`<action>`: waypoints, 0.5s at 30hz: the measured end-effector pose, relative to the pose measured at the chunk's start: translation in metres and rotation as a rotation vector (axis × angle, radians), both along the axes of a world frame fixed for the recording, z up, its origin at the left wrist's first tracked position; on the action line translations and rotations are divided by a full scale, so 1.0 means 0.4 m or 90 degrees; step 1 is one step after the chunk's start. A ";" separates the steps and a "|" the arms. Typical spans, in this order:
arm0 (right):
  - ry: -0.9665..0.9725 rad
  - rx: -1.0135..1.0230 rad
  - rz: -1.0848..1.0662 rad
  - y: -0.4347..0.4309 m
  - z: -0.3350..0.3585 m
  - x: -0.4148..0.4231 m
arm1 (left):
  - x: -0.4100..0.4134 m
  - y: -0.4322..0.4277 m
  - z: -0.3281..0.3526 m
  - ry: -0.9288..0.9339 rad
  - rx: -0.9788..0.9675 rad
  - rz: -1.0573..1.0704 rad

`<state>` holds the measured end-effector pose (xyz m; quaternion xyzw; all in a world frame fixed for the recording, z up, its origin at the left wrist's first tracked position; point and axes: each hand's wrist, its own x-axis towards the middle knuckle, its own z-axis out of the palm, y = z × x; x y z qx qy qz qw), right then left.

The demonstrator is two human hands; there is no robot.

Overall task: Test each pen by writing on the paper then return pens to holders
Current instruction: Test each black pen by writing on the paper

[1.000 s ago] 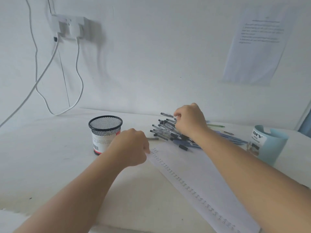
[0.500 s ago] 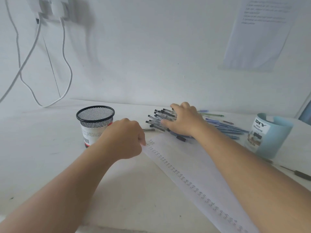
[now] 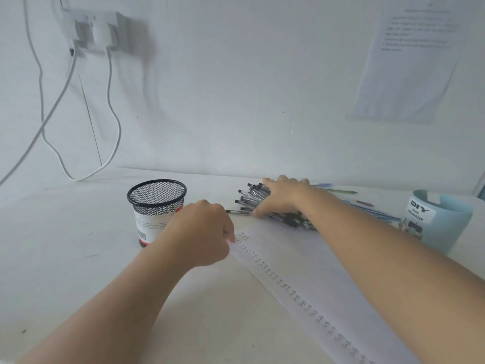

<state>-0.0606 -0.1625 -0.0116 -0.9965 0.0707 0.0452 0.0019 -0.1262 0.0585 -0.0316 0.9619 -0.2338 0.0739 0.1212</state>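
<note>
Fingers of left hand (image 3: 207, 232) curled, thumb and forefinger pinching far left corner of paper (image 3: 315, 271). That paper lies diagonally on table (image 3: 65, 258), from middle toward front right edge, with column of small handwritten marks down its left margin. Fingers of right hand (image 3: 284, 197) straight and spread, palm down on pen pile (image 3: 252, 198), gripping nothing. Pile near back edge, at paper's far end. Upright black mesh holder (image 3: 156, 203) left of pile, just beside left hand. Upright blue holder (image 3: 443, 219) toward back right corner. Few loose pens (image 3: 378, 213) between pile and blue holder.
</note>
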 end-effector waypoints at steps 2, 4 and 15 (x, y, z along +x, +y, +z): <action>-0.021 0.010 0.018 0.006 -0.006 0.000 | 0.003 0.001 -0.002 -0.001 0.000 -0.002; -0.024 0.030 0.025 0.004 -0.013 0.006 | 0.004 0.001 -0.003 0.001 -0.002 -0.003; 0.006 0.043 0.050 -0.009 -0.022 0.056 | 0.000 0.001 0.000 -0.009 -0.003 -0.012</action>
